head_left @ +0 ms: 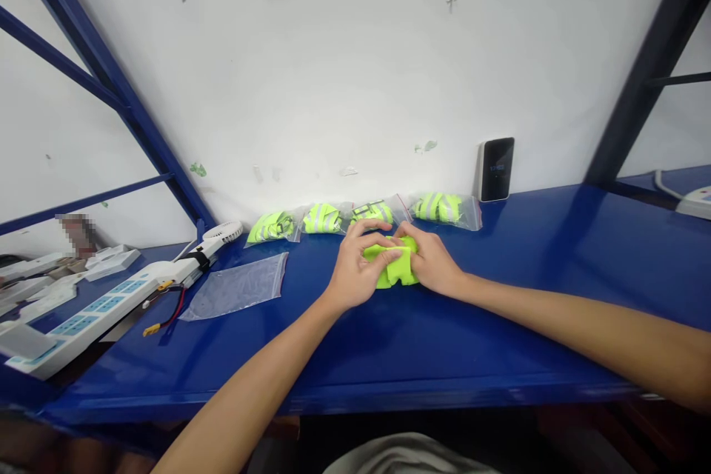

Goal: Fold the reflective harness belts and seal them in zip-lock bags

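Bunched yellow-green fabric point(395, 272), its exact kind not plain here, is between my hands above the middle of the blue shelf. My left hand point(358, 263) grips its left side, thumb on top and fingers curled over the far edge. With bent fingers my right hand point(436, 259) holds the right side; part of its fingertips is hidden by the fabric. To the left lies a flat clear zip bag point(238, 287). Behind my hands, a row of clear bags holds folded yellow-green items with silver stripes, among them one bag point(323, 219) and another point(446, 208).
A long white power strip point(105, 309) runs along the shelf's left side, with a small white fan point(223, 231) beyond it. A cable with yellow connectors point(167, 315) lies beside the strip. Against the wall leans a black-screened device point(496, 169). Blue posts point(130, 111) frame the shelf.
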`<state>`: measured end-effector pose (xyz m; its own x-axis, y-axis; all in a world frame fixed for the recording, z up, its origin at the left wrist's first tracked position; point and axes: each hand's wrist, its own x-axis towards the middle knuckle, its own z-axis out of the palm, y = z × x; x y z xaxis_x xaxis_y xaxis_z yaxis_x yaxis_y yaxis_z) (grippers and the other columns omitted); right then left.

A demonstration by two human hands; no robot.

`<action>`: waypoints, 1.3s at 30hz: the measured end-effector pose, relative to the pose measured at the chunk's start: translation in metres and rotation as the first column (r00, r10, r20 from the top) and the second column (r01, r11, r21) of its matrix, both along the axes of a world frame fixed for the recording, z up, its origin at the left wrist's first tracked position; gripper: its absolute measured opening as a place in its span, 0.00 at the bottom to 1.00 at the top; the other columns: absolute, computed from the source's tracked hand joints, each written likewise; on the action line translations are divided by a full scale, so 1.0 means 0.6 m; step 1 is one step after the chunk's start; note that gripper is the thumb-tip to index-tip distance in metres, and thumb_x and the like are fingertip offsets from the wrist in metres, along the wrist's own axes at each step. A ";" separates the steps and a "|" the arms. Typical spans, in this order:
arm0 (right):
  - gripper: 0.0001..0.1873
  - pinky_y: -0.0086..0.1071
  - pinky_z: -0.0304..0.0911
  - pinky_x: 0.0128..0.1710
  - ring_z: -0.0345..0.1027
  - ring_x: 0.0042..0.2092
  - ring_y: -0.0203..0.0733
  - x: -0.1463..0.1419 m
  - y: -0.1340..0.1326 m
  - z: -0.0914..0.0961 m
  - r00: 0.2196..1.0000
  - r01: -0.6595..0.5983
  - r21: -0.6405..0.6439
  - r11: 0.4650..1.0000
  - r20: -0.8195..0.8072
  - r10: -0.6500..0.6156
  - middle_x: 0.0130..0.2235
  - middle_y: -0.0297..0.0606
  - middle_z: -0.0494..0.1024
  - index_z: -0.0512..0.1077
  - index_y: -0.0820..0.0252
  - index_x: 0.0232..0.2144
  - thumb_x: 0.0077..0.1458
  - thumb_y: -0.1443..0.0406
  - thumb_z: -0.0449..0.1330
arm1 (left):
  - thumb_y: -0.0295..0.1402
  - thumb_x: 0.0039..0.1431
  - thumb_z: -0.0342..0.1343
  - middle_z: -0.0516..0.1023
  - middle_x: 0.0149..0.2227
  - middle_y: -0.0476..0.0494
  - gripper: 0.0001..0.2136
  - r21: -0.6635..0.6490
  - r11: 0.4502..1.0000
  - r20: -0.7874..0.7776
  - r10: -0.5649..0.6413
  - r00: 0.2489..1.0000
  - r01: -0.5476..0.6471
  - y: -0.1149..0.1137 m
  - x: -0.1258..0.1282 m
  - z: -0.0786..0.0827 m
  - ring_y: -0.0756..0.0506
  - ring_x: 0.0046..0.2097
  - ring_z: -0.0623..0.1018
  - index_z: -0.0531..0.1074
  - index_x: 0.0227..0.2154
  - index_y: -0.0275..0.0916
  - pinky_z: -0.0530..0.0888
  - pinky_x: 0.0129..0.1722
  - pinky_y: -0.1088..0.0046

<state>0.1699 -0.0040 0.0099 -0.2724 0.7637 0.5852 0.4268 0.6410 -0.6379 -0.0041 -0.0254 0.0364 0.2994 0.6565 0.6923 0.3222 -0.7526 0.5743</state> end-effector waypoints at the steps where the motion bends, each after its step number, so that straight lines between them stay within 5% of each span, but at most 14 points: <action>1: 0.06 0.30 0.51 0.28 0.57 0.26 0.36 0.000 0.000 0.001 1.000 -0.010 0.014 1.000 0.008 0.010 0.25 0.28 0.64 0.64 0.57 0.31 0.59 0.62 0.51 | 0.33 0.56 0.62 0.74 0.46 0.42 0.04 -0.018 1.000 0.037 0.023 0.999 -0.022 0.006 -0.002 -0.004 0.42 0.51 0.73 0.76 0.28 0.39 0.66 0.56 0.61; 11: 0.17 0.31 0.51 0.29 0.57 0.27 0.37 0.004 -0.020 0.009 0.997 -0.077 0.052 0.996 -0.009 0.077 0.25 0.29 0.63 0.62 0.56 0.28 0.66 0.56 0.46 | 0.37 0.65 0.49 0.76 0.44 0.44 0.10 -0.220 0.974 0.056 -0.048 0.997 0.059 0.003 0.006 -0.029 0.46 0.47 0.75 0.64 0.30 0.39 0.70 0.47 0.70; 17: 0.17 0.32 0.54 0.31 0.61 0.29 0.38 0.010 -0.038 0.019 0.993 -0.090 0.093 0.992 0.086 0.082 0.28 0.32 0.69 0.66 0.57 0.30 0.63 0.52 0.52 | 0.41 0.58 0.58 0.70 0.32 0.48 0.13 -0.301 0.946 0.144 -0.081 0.986 0.122 0.000 0.001 -0.028 0.48 0.37 0.73 0.63 0.29 0.39 0.70 0.40 0.71; 20: 0.16 0.32 0.55 0.32 0.62 0.30 0.38 0.012 -0.044 0.022 0.977 -0.163 0.089 0.983 0.155 0.148 0.29 0.33 0.70 0.69 0.57 0.32 0.64 0.54 0.51 | 0.40 0.52 0.64 0.69 0.30 0.51 0.16 -0.422 0.875 0.242 -0.143 0.960 0.236 0.008 0.001 -0.030 0.49 0.35 0.73 0.62 0.33 0.39 0.71 0.40 0.71; 23: 0.16 0.32 0.56 0.33 0.63 0.31 0.39 0.016 -0.046 0.024 0.968 -0.190 0.098 0.977 0.186 0.169 0.29 0.34 0.70 0.69 0.57 0.32 0.66 0.56 0.49 | 0.42 0.57 0.58 0.74 0.33 0.49 0.22 -0.553 0.778 0.249 -0.188 0.950 0.299 0.014 -0.024 -0.009 0.46 0.37 0.77 0.60 0.51 0.42 0.72 0.42 0.67; 26: 0.16 0.33 0.56 0.33 0.64 0.31 0.39 0.024 -0.041 0.027 0.973 -0.165 0.107 0.981 0.181 0.144 0.29 0.34 0.70 0.68 0.58 0.31 0.66 0.57 0.48 | 0.47 0.62 0.52 0.76 0.50 0.39 0.31 -0.566 0.818 -0.165 -0.241 0.956 0.109 0.013 -0.104 0.040 0.40 0.54 0.74 0.49 0.64 0.48 0.67 0.55 0.57; 28: 0.15 0.33 0.55 0.31 0.62 0.29 0.39 0.028 -0.036 0.029 0.983 -0.112 0.093 0.989 0.153 0.097 0.27 0.34 0.70 0.68 0.57 0.30 0.65 0.57 0.49 | 0.52 0.52 0.60 0.65 0.62 0.37 0.36 -0.388 0.910 -0.556 -0.104 0.825 -0.147 0.008 -0.183 0.070 0.32 0.63 0.63 0.57 0.63 0.49 0.59 0.61 0.49; 30: 0.15 0.33 0.53 0.28 0.59 0.26 0.38 0.029 -0.030 0.030 0.992 -0.058 0.061 0.996 0.115 0.051 0.25 0.32 0.68 0.68 0.57 0.29 0.64 0.56 0.50 | 0.56 0.46 0.62 0.54 0.68 0.37 0.44 -0.260 0.883 -0.758 0.063 0.649 -0.390 0.001 -0.265 0.084 0.25 0.69 0.49 0.55 0.65 0.50 0.51 0.63 0.41; 33: 0.14 0.33 0.53 0.28 0.58 0.26 0.38 0.022 -0.025 0.028 0.997 -0.048 0.011 0.999 0.055 0.047 0.28 0.33 0.71 0.70 0.56 0.34 0.63 0.55 0.51 | 0.58 0.41 0.64 0.45 0.71 0.36 0.55 -0.206 0.816 -0.855 0.118 0.504 -0.540 -0.006 -0.354 0.071 0.23 0.69 0.37 0.42 0.68 0.49 0.40 0.61 0.33; 36: 0.15 0.34 0.57 0.31 0.64 0.30 0.42 0.013 -0.024 0.025 0.996 -0.091 -0.039 0.995 0.015 0.091 0.37 0.37 0.76 0.71 0.54 0.45 0.62 0.55 0.53 | 0.57 0.42 0.63 0.50 0.69 0.35 0.53 -0.331 0.783 -0.841 0.008 0.541 -0.526 -0.001 -0.382 0.044 0.24 0.68 0.49 0.41 0.68 0.51 0.50 0.61 0.37; 39: 0.14 0.37 0.60 0.37 0.67 0.37 0.46 0.010 -0.026 0.026 0.994 -0.111 -0.054 0.992 -0.006 0.111 0.41 0.38 0.76 0.71 0.53 0.45 0.61 0.56 0.53 | 0.57 0.43 0.62 0.59 0.65 0.35 0.50 -0.319 0.803 -0.804 0.052 0.592 -0.504 0.013 -0.355 0.031 0.26 0.64 0.61 0.47 0.67 0.51 0.60 0.59 0.46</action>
